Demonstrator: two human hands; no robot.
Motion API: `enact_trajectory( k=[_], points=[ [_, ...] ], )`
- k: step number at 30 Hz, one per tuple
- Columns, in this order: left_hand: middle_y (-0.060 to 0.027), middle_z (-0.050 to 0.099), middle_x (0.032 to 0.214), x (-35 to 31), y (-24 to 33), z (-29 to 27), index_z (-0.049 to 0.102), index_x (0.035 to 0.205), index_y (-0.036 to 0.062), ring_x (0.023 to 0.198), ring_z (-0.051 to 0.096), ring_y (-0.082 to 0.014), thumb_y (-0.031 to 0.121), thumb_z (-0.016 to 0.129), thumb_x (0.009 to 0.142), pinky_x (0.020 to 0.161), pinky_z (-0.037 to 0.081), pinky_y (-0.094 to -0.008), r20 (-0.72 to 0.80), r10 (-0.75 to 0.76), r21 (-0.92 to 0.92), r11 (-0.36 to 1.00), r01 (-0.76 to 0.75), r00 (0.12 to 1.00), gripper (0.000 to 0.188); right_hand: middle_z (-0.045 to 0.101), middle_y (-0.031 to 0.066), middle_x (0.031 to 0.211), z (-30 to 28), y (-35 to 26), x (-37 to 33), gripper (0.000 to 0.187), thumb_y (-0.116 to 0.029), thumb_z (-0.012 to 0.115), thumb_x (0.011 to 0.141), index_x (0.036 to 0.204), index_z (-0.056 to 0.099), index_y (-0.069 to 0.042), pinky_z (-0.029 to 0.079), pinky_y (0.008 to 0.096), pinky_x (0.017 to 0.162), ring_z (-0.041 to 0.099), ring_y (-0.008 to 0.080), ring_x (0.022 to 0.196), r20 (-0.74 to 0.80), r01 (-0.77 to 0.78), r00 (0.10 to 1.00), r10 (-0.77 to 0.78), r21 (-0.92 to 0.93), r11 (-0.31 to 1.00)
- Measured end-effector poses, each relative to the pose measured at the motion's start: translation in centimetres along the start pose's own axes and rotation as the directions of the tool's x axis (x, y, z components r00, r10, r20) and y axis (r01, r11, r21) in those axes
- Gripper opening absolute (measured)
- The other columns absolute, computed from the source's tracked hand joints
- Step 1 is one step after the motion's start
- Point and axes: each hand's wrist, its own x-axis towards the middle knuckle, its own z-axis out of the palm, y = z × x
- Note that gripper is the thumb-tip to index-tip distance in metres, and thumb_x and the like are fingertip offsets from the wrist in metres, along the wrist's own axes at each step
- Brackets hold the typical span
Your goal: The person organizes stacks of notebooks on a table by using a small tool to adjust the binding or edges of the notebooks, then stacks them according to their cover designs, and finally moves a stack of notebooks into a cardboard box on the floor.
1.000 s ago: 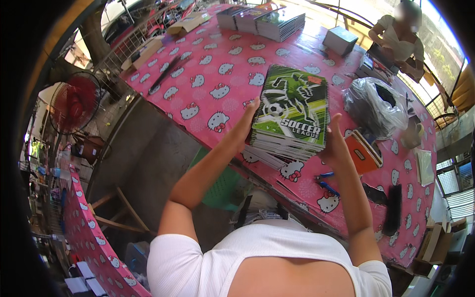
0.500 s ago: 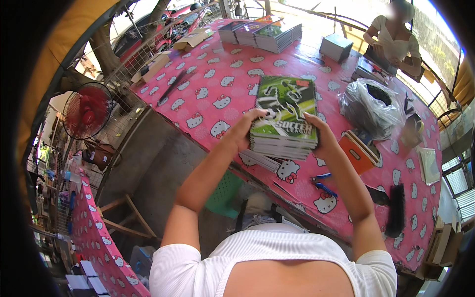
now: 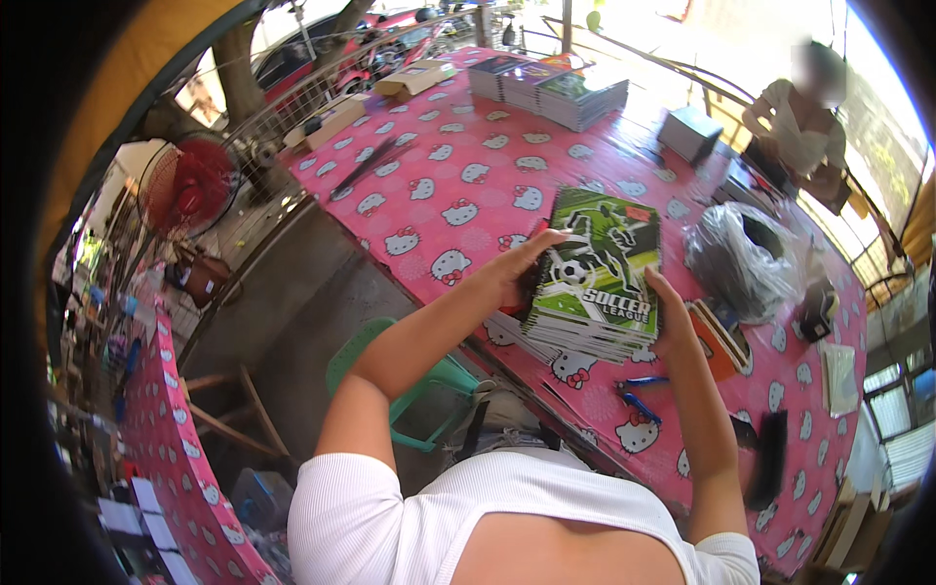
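Between my two hands is a stack of spiral-bound notebooks (image 3: 603,258), the top cover green and black with a soccer player and a ball. My left hand (image 3: 531,271) grips the stack's left side, thumb over the cover. On the opposite side, my right hand (image 3: 673,317) clasps the edge, its thumb also on top. The lower edges of the notebooks are fanned out unevenly. Under and beside the stack, more white page edges (image 3: 522,336) show near the table's front edge. Blue-handled pliers (image 3: 639,400) lie close to my right forearm.
The pink patterned table (image 3: 458,185) carries notebook stacks (image 3: 575,97) at the back, a white block of paper (image 3: 689,135), a plastic bag with dark contents (image 3: 746,258), an orange box (image 3: 712,341) and a black brush (image 3: 768,458). A green stool (image 3: 429,390) stands below. Another person (image 3: 799,127) is at the far right.
The view has shifted, and the notebook stack appears a little lower and further right, tilted slightly. Both hands keep their hold. More of the green stool shows.
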Motion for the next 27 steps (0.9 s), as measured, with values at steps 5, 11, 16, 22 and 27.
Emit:
enact_trajectory(
  k=[5, 11, 16, 22, 27],
  points=[
    [-0.0066, 0.066, 0.099, -0.4, 0.0, -0.4, 0.057, 0.112, 0.0097, 0.083, 0.065, -0.0177, 0.037, 0.060, 0.080, 0.079, 0.052, -0.0356, 0.043, -0.007, 0.006, 1.000, 0.007, 0.999, 0.042, 0.066, 0.0144, 0.090, 1.2, 0.6, -0.5, 0.031, -0.024, 0.054, 0.084, 0.101, 0.059, 0.001, 0.056, 0.0336, 0.070, 0.066, 0.0217, 0.072, -0.035, 0.034, 0.999, -0.032, 0.082, 0.996],
    [-0.0106, 0.060, 0.113, -2.4, 0.0, -1.9, 0.051, 0.122, 0.0085, 0.095, 0.062, -0.0195, 0.036, 0.060, 0.081, 0.084, 0.051, -0.0382, 0.222, 0.018, -0.056, 0.998, -0.006, 0.975, 0.050, 0.060, 0.0150, 0.106, 3.9, 1.9, -2.1, 0.052, -0.020, 0.060, 0.078, 0.123, 0.042, -0.001, 0.055, 0.0355, 0.071, 0.064, 0.0230, 0.085, -0.093, 0.157, 0.982, -0.164, -0.087, 0.984],
    [-0.0152, 0.054, 0.121, -3.3, -1.3, -4.5, 0.046, 0.127, 0.0042, 0.105, 0.058, -0.0264, 0.032, 0.060, 0.083, 0.091, 0.049, -0.0423, 0.157, 0.137, -0.139, 0.984, -0.116, 0.978, 0.054, 0.049, 0.0144, 0.121, 7.3, 0.7, -2.8, 0.086, -0.023, 0.071, 0.065, 0.136, 0.027, -0.003, 0.043, 0.0367, 0.091, 0.051, 0.0247, 0.110, -0.092, 0.202, 0.960, -0.266, -0.433, 0.878],
    [-0.0164, 0.056, 0.118, -4.7, 4.8, -6.6, 0.046, 0.126, 0.0007, 0.104, 0.059, -0.0281, 0.028, 0.053, 0.081, 0.089, 0.050, -0.0424, -0.046, 0.140, -0.174, 0.974, -0.146, 0.989, 0.053, 0.048, 0.0140, 0.123, 12.7, -1.3, 3.4, 0.098, -0.020, 0.076, 0.055, 0.136, 0.026, 0.000, 0.040, 0.0363, 0.094, 0.049, 0.0250, 0.113, 0.008, 0.388, 0.909, -0.418, -0.384, 0.838],
    [-0.0153, 0.057, 0.117, 1.4, 17.1, -8.7, 0.049, 0.123, 0.0001, 0.099, 0.060, -0.0244, 0.031, 0.053, 0.080, 0.085, 0.051, -0.0408, 0.014, 0.214, -0.014, 0.977, -0.214, 0.977, 0.053, 0.057, 0.0100, 0.101, 9.6, -5.5, 14.6, 0.078, -0.020, 0.067, 0.060, 0.129, 0.035, -0.002, 0.049, 0.0290, 0.068, 0.060, 0.0193, 0.085, -0.153, 0.325, 0.880, -0.450, -0.495, 0.805]
  ],
)
